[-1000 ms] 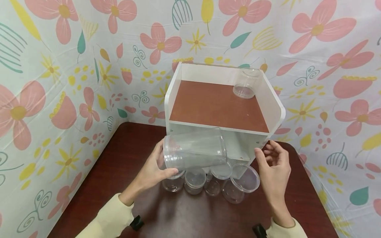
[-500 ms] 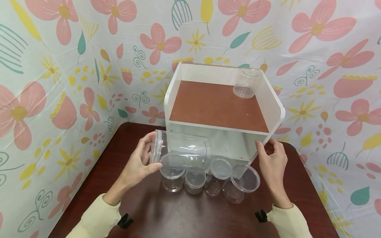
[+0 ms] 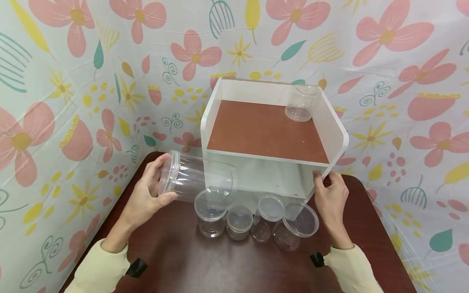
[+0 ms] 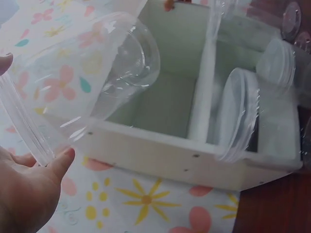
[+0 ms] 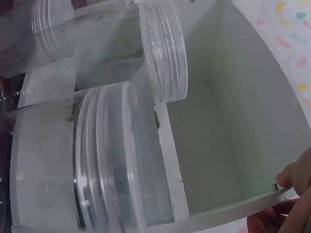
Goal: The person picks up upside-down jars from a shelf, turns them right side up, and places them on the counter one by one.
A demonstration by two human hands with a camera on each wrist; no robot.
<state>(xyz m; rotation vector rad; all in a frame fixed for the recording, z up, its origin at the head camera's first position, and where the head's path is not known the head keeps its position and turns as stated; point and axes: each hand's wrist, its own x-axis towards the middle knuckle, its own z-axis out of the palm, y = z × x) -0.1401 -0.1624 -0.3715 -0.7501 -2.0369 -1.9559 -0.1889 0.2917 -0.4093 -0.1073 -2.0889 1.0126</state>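
Note:
My left hand [image 3: 142,200] grips a large clear plastic jar [image 3: 196,175] around its lidded end. The jar lies nearly sideways in the air, its base pointing right in front of the white shelf unit [image 3: 271,132]. In the left wrist view the same jar [image 4: 63,82] looks see-through, with the thumb along its lid rim. My right hand [image 3: 331,201] pinches the front edge of the unit's right side panel, thumb inside and fingers outside. The right wrist view shows that thumb [image 5: 294,174] beside a small metal pin on the panel.
Several lidded clear jars [image 3: 239,221] stand in a row on the dark red table [image 3: 220,268] before the unit. Another clear jar [image 3: 298,103] stands on the brown top shelf, back right. Floral cloth [image 3: 110,81] hangs behind and at the sides.
My left hand has carried the jar leftward, away from the unit's lower opening. My right hand has moved slightly in to the side panel's edge and holds it.

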